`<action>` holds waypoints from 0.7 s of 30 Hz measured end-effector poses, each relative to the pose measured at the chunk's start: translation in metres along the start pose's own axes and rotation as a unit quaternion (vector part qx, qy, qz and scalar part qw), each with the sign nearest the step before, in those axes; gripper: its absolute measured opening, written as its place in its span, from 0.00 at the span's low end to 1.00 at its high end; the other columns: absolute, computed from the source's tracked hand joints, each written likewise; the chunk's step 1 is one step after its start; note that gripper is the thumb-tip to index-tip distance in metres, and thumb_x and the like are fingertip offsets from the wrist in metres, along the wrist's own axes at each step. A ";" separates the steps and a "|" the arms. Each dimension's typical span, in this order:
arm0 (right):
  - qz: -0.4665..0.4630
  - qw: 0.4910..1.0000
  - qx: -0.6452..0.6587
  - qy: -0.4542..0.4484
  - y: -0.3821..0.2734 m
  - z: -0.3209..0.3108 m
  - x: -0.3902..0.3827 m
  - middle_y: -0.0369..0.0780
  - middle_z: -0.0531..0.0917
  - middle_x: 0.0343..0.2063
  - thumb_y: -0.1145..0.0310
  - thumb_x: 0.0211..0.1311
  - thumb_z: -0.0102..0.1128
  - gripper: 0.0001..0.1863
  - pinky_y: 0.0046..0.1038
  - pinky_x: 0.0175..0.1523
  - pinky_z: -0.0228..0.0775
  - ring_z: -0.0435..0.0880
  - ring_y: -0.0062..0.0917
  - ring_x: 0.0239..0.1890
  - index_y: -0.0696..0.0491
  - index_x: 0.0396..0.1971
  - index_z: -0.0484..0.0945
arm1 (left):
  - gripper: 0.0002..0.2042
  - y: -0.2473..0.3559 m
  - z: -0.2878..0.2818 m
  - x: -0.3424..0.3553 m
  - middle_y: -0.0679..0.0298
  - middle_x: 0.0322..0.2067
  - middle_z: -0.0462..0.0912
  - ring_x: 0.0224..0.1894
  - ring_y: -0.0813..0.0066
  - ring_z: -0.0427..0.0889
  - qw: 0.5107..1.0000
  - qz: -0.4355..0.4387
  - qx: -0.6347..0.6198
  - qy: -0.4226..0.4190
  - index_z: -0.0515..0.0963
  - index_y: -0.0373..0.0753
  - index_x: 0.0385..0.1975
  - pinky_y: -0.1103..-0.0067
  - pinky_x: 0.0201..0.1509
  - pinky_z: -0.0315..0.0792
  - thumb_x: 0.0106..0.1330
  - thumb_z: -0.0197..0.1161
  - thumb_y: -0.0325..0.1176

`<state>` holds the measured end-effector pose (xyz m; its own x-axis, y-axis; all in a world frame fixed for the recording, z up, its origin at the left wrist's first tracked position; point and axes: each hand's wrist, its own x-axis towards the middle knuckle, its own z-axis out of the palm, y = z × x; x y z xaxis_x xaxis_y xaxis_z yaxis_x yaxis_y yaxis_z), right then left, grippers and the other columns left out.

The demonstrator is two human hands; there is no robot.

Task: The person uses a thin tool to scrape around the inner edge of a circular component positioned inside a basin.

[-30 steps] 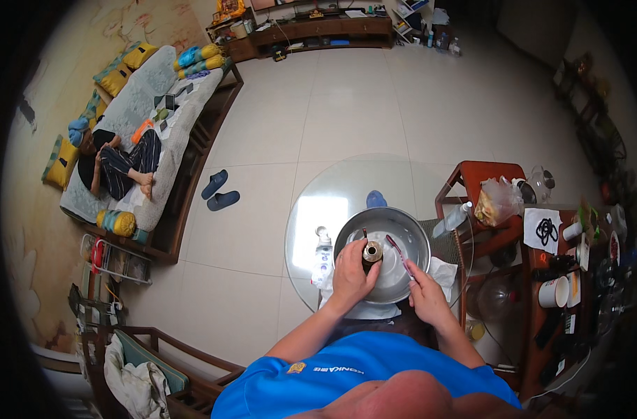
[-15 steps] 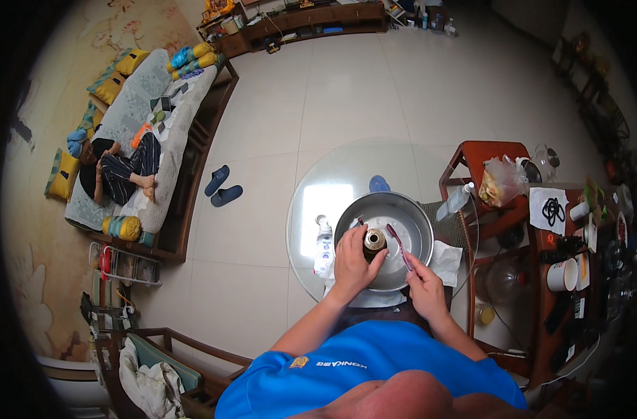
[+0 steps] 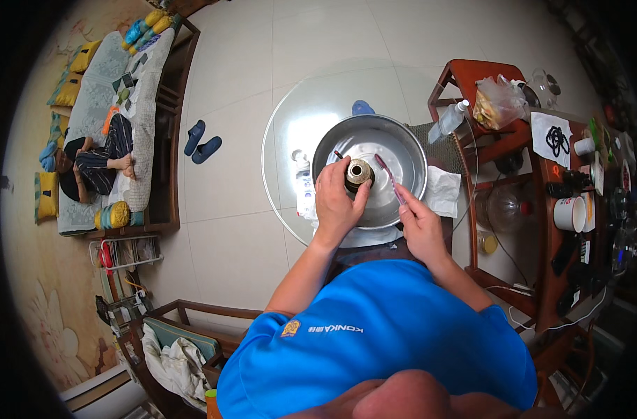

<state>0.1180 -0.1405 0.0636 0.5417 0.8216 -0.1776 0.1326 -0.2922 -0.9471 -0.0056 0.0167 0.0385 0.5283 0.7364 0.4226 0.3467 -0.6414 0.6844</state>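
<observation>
A round metal basin (image 3: 418, 143) stands on the glass table in front of me. Over it, my left hand (image 3: 338, 202) is wrapped around a small dark pot (image 3: 358, 170) with a brass-coloured neck and a round opening facing up. A short dark spout or handle (image 3: 339, 154) sticks out beside my left fingers. My right hand (image 3: 420, 225) grips a purplish-red toothbrush (image 3: 388, 172) by its lower end. The brush head points away from me, just right of the pot's mouth and apart from it. The pot's lower body is hidden by my left hand.
Left of the basin lies a white bottle (image 3: 304, 192); crumpled tissue (image 3: 443, 192) is at its right. A clear spray bottle (image 3: 449, 121) stands by the red wooden chair (image 3: 465, 70). A cluttered side table (image 3: 547, 192) is at right. Someone rests on the sofa (image 3: 88, 126).
The whole view has tilted down, so the basin and my hands appear higher in the picture. Both grips stay the same; the brush head is slightly farther right of the pot's mouth.
</observation>
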 end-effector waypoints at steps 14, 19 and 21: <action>0.000 0.999 -0.020 -0.028 0.006 0.002 0.007 0.50 0.86 0.45 0.72 0.73 0.53 0.21 0.29 0.50 0.75 0.86 0.33 0.42 0.54 0.64 0.76 | 0.30 -0.006 0.003 -0.006 0.49 0.53 0.78 0.56 0.49 0.78 1.000 0.011 0.004 -0.017 0.72 0.31 0.61 0.63 0.63 0.69 0.58 0.71 0.31; -0.018 0.999 0.027 -0.017 0.015 0.007 0.005 0.51 0.84 0.53 0.73 0.73 0.52 0.22 0.27 0.58 0.74 0.85 0.31 0.55 0.57 0.65 0.74 | 0.30 -0.003 -0.001 0.001 0.48 0.53 0.80 0.56 0.48 0.79 0.999 0.036 -0.018 -0.007 0.71 0.30 0.62 0.62 0.64 0.70 0.58 0.69 0.29; -0.011 1.000 0.013 -0.020 0.020 0.007 0.007 0.50 0.84 0.54 0.73 0.74 0.51 0.22 0.28 0.58 0.74 0.84 0.30 0.56 0.57 0.65 0.74 | 0.29 -0.006 0.001 0.000 0.47 0.55 0.80 0.56 0.49 0.80 0.999 0.046 -0.019 -0.006 0.71 0.30 0.63 0.63 0.63 0.70 0.59 0.68 0.29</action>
<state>0.1184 -0.1371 0.0420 0.5047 0.8470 -0.1667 0.1227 -0.2615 -0.9574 -0.0070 0.0203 0.0342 0.5659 0.6715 0.4785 0.2665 -0.6981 0.6646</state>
